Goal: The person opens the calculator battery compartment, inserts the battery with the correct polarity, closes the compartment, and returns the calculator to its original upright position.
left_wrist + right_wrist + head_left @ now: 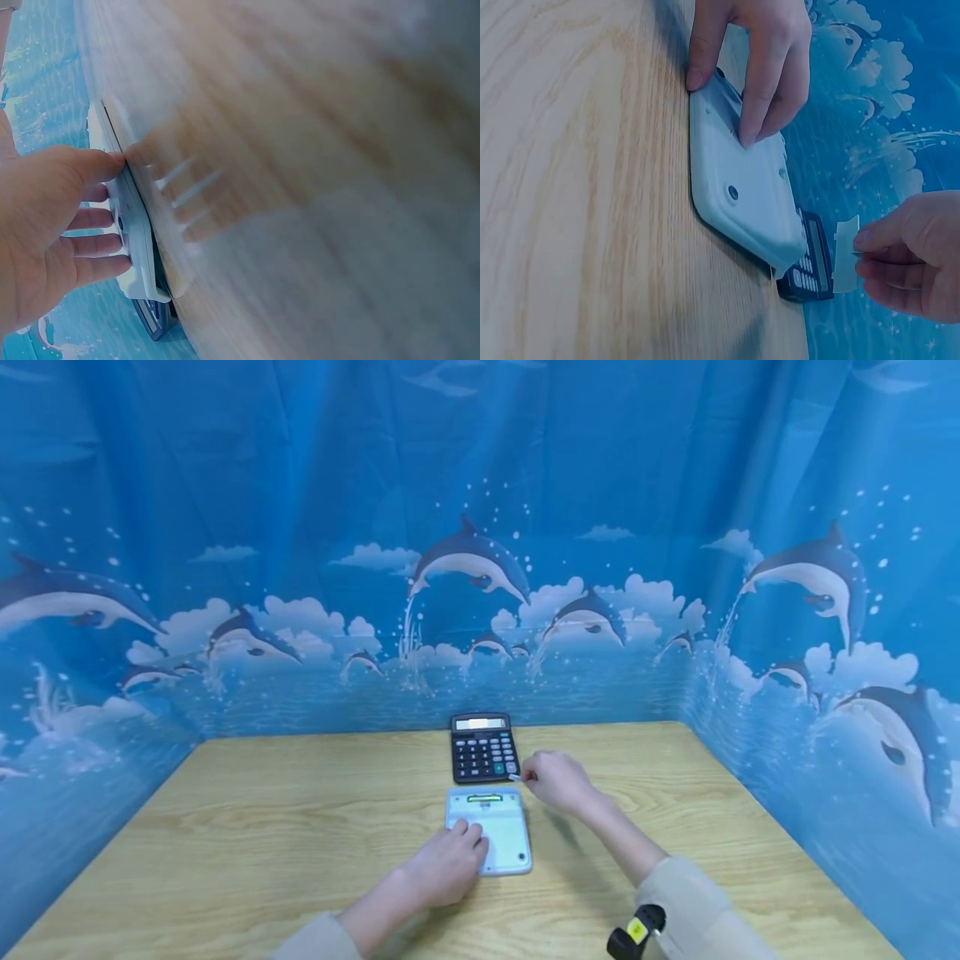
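A white calculator-shaped device (504,831) lies back side up on the table, its battery slot uncovered near the far edge. In that slot sits a yellow-green battery (484,797). My left hand (453,860) rests on the device's left side, fingers fairly straight on the back and thumb at the edge, as the left wrist view (45,217) confirms. Just right of the far end, my right hand (557,779) pinches a small pale battery cover (846,256) between thumb and fingers, raised off the device. Whatever keys the white device has are hidden underneath.
Directly beyond the white device lies a black calculator (483,747), keys up, near the back edge of the wooden table (300,827). A blue dolphin-print curtain (337,568) stands along the back and both sides. A black strapped unit (636,932) sits by my right sleeve.
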### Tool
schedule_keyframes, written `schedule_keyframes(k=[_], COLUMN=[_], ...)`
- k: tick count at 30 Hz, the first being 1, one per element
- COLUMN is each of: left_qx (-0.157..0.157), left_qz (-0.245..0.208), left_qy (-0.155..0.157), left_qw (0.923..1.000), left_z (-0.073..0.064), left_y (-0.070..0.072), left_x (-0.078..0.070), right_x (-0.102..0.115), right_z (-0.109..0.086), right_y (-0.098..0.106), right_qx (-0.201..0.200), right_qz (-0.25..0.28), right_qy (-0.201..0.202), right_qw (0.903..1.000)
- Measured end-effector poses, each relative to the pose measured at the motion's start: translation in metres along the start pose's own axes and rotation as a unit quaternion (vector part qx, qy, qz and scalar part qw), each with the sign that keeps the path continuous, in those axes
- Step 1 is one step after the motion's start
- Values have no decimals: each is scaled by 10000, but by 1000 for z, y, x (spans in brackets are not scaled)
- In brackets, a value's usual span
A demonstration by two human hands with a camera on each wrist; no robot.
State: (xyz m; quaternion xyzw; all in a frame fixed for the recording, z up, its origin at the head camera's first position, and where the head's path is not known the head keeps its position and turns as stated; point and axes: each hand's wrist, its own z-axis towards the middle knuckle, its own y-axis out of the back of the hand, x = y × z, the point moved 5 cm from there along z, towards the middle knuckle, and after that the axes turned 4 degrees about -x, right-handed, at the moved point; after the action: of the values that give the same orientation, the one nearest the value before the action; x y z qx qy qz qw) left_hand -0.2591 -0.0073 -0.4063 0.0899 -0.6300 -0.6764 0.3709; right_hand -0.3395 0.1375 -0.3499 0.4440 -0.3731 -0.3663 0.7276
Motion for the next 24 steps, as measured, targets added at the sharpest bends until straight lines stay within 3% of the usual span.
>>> schedule_keyframes(k=[8, 17, 24], left_qx=[-65, -210, -46], left_qz=[-7, 45, -71], left_qy=[-44, -113, -104], left_qw=[10000, 9997, 9999], left_z=[0, 0, 0], left_y=[2, 5, 5], left_x=[2, 4, 5], right_x=[16, 32, 41], right_z=[7, 12, 13], right_y=[-3, -8, -12], right_qx=[195, 31, 161], right_qz=[-48, -140, -246], right_qy=[171, 524, 593], right_qw=[9997, 9985, 9978])
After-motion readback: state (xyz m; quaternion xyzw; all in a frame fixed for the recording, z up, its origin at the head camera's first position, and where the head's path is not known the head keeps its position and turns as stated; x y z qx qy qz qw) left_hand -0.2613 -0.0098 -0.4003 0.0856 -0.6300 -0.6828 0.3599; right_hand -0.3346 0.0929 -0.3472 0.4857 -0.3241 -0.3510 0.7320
